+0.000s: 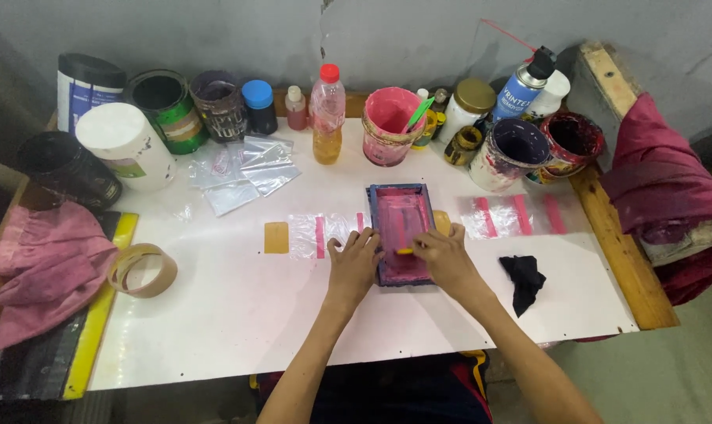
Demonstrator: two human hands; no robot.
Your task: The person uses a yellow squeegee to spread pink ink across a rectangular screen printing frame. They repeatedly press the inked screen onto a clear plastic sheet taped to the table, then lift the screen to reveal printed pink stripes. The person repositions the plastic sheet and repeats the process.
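Small framed printing screen [401, 228], pink with ink: centre of white table [238, 314], laid over a clear plastic bag [324, 234] for printing. Left hand [354, 263]: flat, fingers spread, pressing the frame's left side steady. Right hand [444, 257]: closed on a yellow scraper [405, 251]. Black rag [523, 279] nearby; paint pots [387, 126] along the back edge.

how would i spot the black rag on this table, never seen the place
Start at the white table and find the pink screen frame under the person's hands. Just right of the right hand lies the black rag, crumpled and alone. It is the only black cloth; the other cloths are pink or maroon.
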